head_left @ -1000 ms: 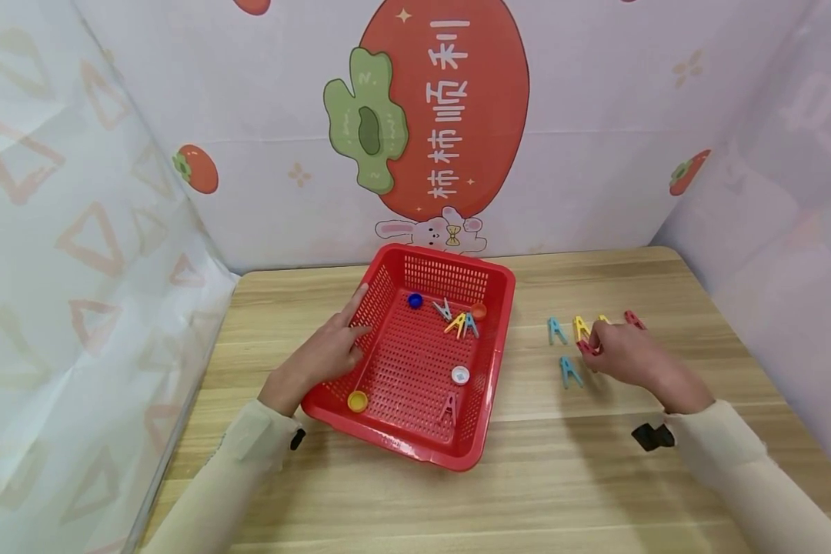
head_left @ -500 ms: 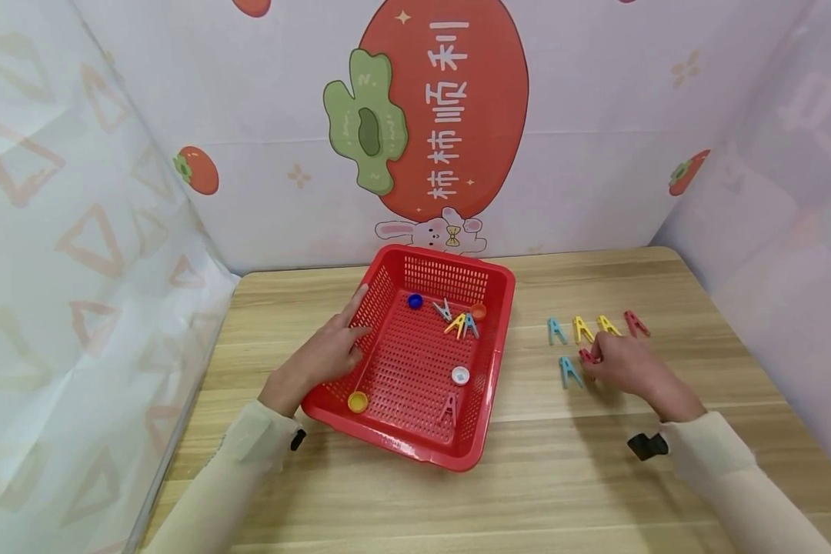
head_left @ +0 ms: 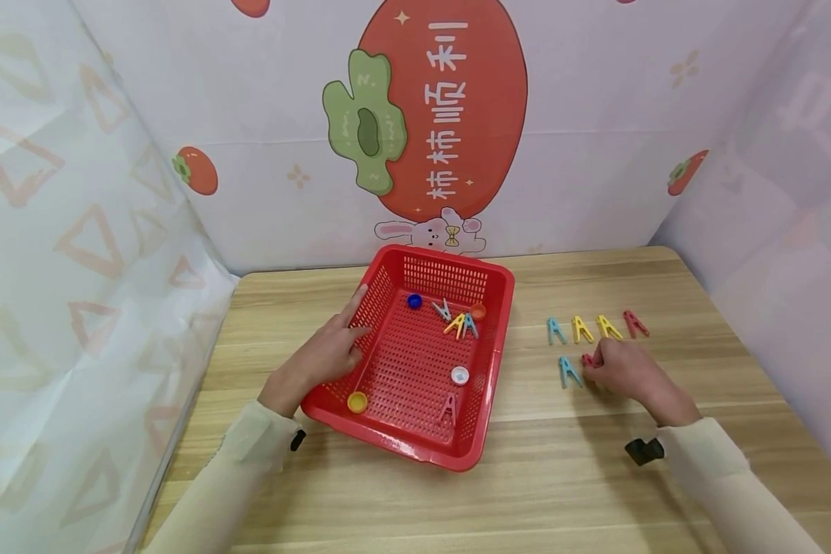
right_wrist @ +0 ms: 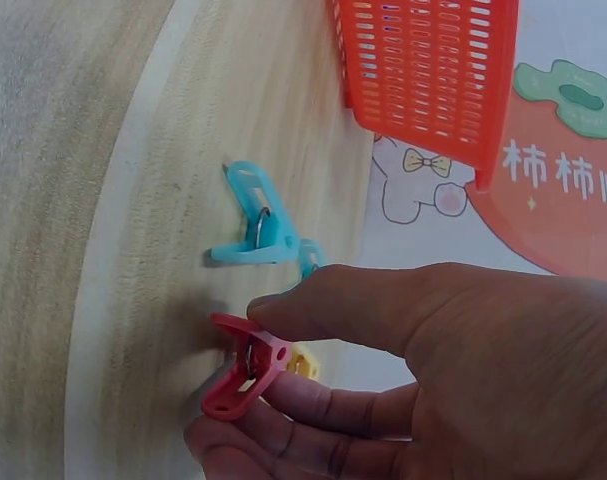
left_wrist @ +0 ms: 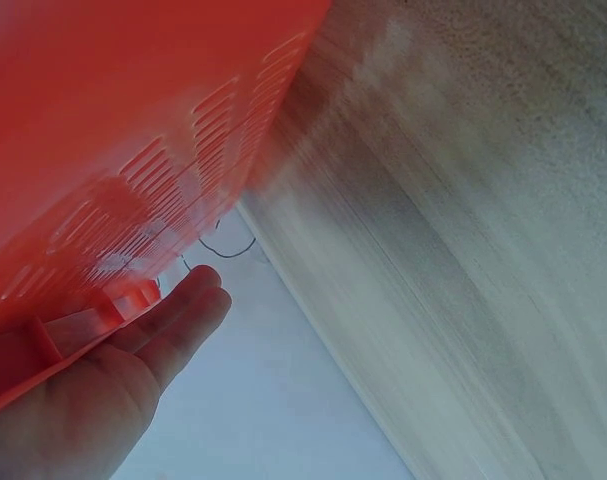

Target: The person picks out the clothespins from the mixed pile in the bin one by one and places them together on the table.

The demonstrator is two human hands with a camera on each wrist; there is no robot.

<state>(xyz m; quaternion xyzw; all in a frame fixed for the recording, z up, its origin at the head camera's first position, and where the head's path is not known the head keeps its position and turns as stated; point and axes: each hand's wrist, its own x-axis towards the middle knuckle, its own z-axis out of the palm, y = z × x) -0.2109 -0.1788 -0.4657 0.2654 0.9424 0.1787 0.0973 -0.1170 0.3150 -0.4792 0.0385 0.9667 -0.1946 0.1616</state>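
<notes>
A basket [head_left: 488, 292] sits mid-table [head_left: 595, 477]; clothespins [head_left: 582, 329] lie in rows to its right.

Bright, even light; blurred left-wrist view

Glossy plastic basket [head_left: 415, 362] and clips [right_wrist: 258, 232] on matt wood table [head_left: 595, 477].

White Chinese characters 柿柿顺利 run in a column down the big red persimmon picture [head_left: 450, 108] printed on the pale backdrop wall behind the worktop. In the right wrist view the same persimmon print [right_wrist: 568, 190] shows the characters 柿柿 and part of a third. No other writing, number or brand can be read.
</notes>
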